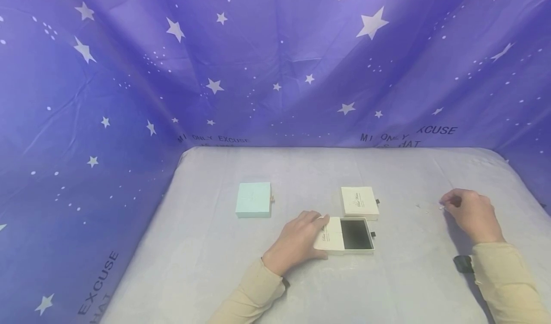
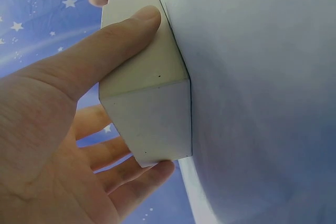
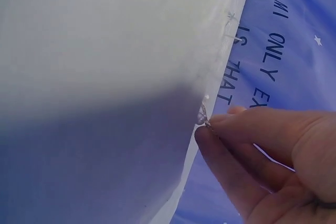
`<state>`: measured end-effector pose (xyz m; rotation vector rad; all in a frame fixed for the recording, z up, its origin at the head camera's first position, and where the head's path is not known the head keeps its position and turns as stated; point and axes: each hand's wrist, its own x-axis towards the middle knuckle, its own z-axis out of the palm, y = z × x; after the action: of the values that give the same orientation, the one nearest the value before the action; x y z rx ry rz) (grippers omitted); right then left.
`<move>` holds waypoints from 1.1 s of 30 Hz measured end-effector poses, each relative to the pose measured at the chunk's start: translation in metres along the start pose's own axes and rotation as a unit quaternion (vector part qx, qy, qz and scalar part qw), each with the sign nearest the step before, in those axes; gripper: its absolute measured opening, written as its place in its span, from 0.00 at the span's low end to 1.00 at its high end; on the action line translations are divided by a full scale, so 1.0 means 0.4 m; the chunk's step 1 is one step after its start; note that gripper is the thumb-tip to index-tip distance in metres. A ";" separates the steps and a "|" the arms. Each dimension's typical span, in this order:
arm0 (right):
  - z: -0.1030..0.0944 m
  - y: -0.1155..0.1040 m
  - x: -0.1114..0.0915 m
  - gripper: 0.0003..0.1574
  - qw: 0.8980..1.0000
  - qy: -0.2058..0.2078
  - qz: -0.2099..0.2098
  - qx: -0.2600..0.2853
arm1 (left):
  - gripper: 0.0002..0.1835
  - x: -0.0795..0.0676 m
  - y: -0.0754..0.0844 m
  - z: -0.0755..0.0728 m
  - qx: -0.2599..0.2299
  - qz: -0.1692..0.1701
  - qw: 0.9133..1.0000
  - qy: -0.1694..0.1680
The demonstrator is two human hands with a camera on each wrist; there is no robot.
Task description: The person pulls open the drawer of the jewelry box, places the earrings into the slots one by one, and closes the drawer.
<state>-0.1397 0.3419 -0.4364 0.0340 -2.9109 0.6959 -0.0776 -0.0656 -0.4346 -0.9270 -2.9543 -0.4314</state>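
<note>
My left hand (image 1: 297, 241) grips a cream drawer-style jewelry box (image 1: 334, 233) by its left end. The thumb lies along one side (image 2: 142, 72), and the fingers are on the opposite side. Its drawer is pulled out to the right, showing a black padded lining (image 1: 356, 234) and a dark pull tab (image 1: 373, 234). Far to the right, my right hand (image 1: 475, 215) pinches a small sparkling piece of jewelry (image 3: 201, 116) between thumb and fingertips, low over the tabletop. Just beyond it lie other tiny shiny pieces (image 3: 231, 18).
A second cream box (image 1: 359, 201), closed, stands right behind the opened one. To the left is a closed mint-green box (image 1: 253, 200) with a tan tab. A pale cloth covers the table (image 1: 181, 271). Purple star-printed curtains (image 1: 280, 65) hang behind and at both sides.
</note>
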 end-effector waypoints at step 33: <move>-0.005 -0.073 -0.031 0.10 0.999 -0.007 -0.050 0.016 | 0.49 0.001 0.003 -0.002 -0.007 -0.004 1.000 -0.004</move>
<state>-0.1254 0.3165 -0.4232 0.1866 -2.8884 0.7288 -0.0774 -0.0647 -0.4337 -0.9215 -2.9656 -0.4491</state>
